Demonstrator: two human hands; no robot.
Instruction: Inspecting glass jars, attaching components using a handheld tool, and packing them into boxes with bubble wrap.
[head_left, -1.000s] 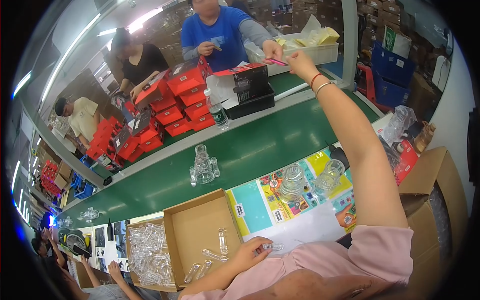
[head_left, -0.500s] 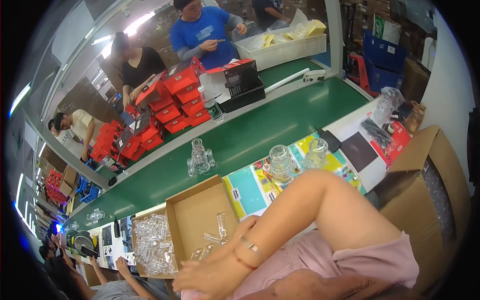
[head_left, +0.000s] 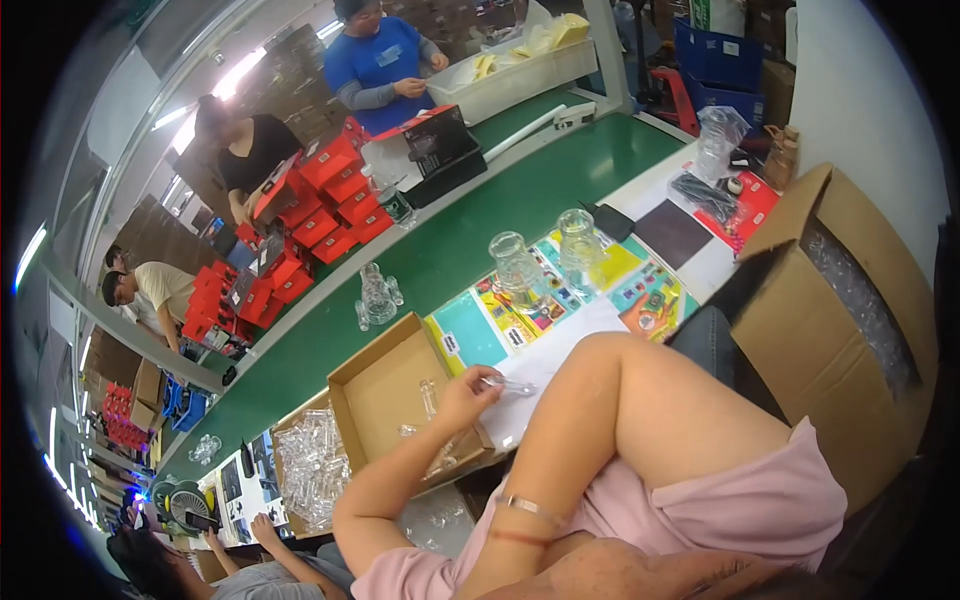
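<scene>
My left hand (head_left: 468, 398) is pinched on a small clear glass tube (head_left: 515, 387), held over a white sheet just right of the shallow cardboard box (head_left: 378, 368). Inside that box lie a few similar clear tubes (head_left: 428, 398), partly behind my left forearm. My right arm is bent at the elbow, with a bracelet at the wrist. Only the back of my right hand (head_left: 500, 562) shows at the lower edge, so its fingers are hidden. Two clear glass vessels, one of them a wide jar-like piece (head_left: 514, 262), stand beyond the sheet on printed coloured sheets.
Left of the box, a carton (head_left: 312, 455) is heaped with clear tubes. A glass assembly (head_left: 376, 296) stands on the green conveyor (head_left: 530, 215). Across it are stacked red boxes (head_left: 315, 230), a water bottle and co-workers. A large open carton (head_left: 800, 290) stands at my right.
My left hand has come out from behind my right forearm, and the tube in it now shows. My right hand has drawn back from the box toward the lower edge. The view has shifted.
</scene>
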